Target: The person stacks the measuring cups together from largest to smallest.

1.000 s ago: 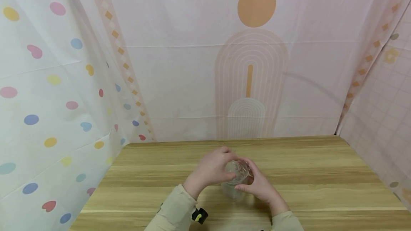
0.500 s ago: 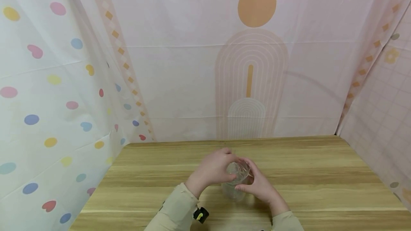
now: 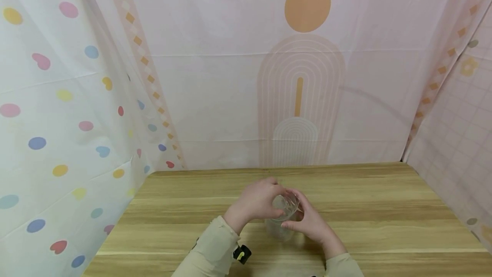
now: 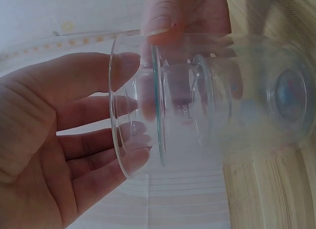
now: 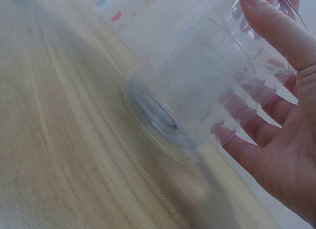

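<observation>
Upright over the table is a tall clear cylinder [image 3: 279,231], with a smaller clear vessel nested in its mouth. In the left wrist view, this inner beaker-like vessel [image 4: 185,98] carries faint printed marks, and its wide rim stands out past the cylinder's teal-tinted edge. My left hand [image 3: 255,202] grips the inner vessel just under that rim, thumb on one side and fingers on the other. From the opposite side my right hand [image 3: 310,221] holds the cylinder near its top, fingers curled around the wall. The cylinder's round base [image 5: 158,113] shows close over the wood in the right wrist view.
The wood-grain table [image 3: 384,208] extends to both sides and behind the hands. A white and pink patterned cloth [image 3: 215,97] hangs at its back edge, with a dotted curtain [image 3: 57,131] at the left. A black strap piece [image 3: 242,254] sits at the left wrist.
My left hand and forearm have shifted very slightly to the right. The right hand and the cylinder stay in the same place.
</observation>
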Available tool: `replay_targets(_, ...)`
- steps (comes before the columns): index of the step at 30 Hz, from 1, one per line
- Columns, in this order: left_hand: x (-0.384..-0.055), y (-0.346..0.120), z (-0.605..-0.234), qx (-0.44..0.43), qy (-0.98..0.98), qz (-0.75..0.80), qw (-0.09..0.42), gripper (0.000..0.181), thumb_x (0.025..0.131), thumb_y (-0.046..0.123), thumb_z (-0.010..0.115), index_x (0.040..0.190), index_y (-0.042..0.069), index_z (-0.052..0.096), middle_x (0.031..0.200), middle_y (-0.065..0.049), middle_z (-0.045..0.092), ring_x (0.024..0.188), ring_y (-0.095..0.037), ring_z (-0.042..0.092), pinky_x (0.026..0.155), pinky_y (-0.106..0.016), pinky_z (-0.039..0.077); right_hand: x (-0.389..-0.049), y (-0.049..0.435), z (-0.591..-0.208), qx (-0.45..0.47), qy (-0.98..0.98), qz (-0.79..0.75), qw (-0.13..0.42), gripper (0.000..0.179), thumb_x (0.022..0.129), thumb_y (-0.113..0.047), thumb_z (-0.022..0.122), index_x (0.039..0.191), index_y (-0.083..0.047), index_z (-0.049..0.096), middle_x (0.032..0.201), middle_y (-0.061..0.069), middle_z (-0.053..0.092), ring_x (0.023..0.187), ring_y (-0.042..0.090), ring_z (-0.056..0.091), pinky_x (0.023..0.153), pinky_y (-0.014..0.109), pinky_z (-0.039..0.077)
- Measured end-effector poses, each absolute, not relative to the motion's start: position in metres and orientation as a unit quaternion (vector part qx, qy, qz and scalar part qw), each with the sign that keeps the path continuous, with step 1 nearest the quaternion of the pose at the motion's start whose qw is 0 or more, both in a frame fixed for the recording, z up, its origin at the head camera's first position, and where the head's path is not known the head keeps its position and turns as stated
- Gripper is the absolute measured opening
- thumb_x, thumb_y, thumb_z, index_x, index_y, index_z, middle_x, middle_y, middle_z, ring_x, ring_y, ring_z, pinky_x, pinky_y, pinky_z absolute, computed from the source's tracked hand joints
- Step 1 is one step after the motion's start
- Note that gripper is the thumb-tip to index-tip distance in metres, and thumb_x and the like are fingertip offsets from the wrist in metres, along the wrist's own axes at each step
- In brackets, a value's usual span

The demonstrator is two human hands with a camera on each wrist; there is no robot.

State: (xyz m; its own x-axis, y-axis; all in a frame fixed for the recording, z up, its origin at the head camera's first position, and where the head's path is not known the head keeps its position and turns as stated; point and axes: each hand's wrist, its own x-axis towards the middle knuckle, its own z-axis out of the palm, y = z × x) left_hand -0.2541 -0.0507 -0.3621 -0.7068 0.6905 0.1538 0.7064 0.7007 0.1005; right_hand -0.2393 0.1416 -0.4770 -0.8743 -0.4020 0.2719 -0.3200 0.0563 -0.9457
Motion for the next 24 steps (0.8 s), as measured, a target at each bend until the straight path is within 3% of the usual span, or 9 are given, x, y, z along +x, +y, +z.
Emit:
replay_targets(9, -0.2580, -0.0507, -0.3602, -0.386, -0.918, -0.083, 0.026, 0.043, 0.075, 0.030, 0.084, 0.115, 0.018, 0.073, 0.109, 0.002, 0.066, 0.094, -0.012, 0.062, 0.074, -0.029, 0.053, -0.2396, 0.1409, -0.4770, -0.263, 0.722, -0.639, 0.024, 0.091, 0.084, -0.011, 0.079, 0.153, 0.000, 0.020, 0.154, 0.027, 0.027, 0.137, 0.048, 0.032, 0.102, 0.031, 0.042)
replay_targets(24, -0.2580, -0.0504, -0.3535, -0.394, -0.916, -0.070, -0.005, 0.043, 0.075, 0.025, 0.083, 0.117, 0.018, 0.072, 0.112, 0.001, 0.065, 0.097, -0.014, 0.062, 0.079, -0.031, 0.053, -0.2408, 0.1416, -0.4787, -0.253, 0.721, -0.644, 0.027, 0.093, 0.082, -0.012, 0.081, 0.154, -0.006, 0.022, 0.155, 0.021, 0.029, 0.137, 0.044, 0.034, 0.099, 0.023, 0.043)
